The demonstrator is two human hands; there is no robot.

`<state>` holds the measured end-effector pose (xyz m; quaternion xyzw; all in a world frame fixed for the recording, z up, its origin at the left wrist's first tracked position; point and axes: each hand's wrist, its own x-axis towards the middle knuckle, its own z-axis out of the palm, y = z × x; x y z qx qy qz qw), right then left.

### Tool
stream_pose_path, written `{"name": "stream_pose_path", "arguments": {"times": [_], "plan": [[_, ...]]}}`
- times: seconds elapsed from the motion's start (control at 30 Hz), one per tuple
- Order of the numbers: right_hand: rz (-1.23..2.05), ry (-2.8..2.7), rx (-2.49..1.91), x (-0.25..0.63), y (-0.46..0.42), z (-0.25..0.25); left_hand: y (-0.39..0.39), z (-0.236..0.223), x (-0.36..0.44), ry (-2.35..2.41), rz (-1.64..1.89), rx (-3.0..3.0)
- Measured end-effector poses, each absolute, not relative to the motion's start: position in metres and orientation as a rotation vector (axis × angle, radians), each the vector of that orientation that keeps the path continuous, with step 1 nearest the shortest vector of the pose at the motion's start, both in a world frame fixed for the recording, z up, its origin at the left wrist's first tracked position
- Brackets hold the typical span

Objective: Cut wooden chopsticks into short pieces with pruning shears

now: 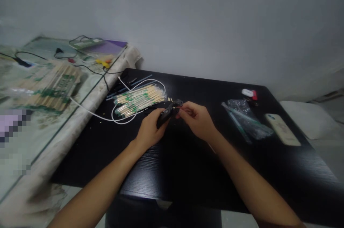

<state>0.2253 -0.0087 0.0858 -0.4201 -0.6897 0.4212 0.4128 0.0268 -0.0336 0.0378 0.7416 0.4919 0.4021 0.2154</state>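
My left hand (150,126) is wrapped round a black hand-held tool (166,115), whose exact kind I cannot make out. It is held over the middle of the black table (172,163). Close to the tool's far end, the fingers of my right hand (197,117) are pinched together; what lies between them is too small to tell. Just beyond my left hand lie paper-wrapped disposable chopsticks (139,100) with green print. A white cable (104,117) loops around them.
On the right are clear plastic bags (248,119), a phone (282,129) and a white earphone case (247,93). A glass-topped, cloth-covered table (88,110) adjoins on the left, bearing more wrapped chopsticks (57,85), black cables and a purple folder (109,48). A pale stool (309,119) stands at right.
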Motion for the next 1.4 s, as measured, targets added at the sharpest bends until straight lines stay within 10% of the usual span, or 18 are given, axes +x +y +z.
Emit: {"name": "stream_pose_path", "arguments": {"times": [1.4], "plan": [[1.141,-1.669,-1.088,0.2260,-0.0044,0.0850,-0.0340,0.0367,0.0291,1.435,0.986,2.035]]}}
